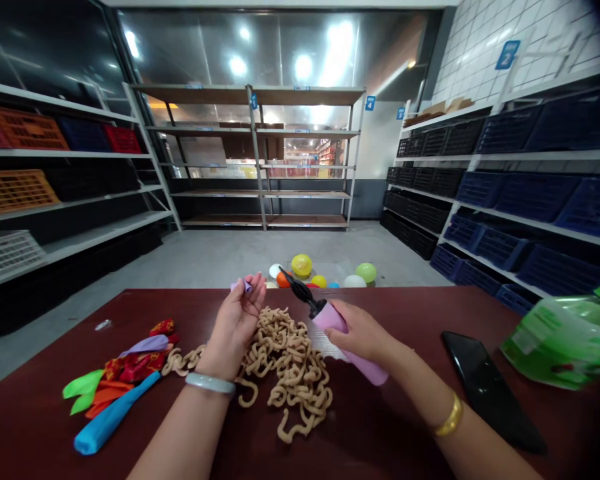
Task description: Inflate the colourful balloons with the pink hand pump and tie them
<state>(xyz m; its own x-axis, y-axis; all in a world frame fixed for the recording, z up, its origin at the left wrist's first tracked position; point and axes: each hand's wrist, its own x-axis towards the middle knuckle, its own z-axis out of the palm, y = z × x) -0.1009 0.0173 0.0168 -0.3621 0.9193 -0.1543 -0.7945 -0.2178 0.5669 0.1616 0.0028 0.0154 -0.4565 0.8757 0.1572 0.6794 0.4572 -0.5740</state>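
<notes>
Right hand wraps the barrel of a pink balloon pump, while the left hand, palm turned up, pinches what looks like a limp purple balloon. The pump's long axis slants away and leftward, its black nozzle ending between the hands, just beside the left fingertips yet apart from the balloon. Below, curled tan pieces heap on the dark red table, a black phone to the right, limp balloons to the left. Past the table's far edge, inflated balloons rest before metal shelving.
</notes>
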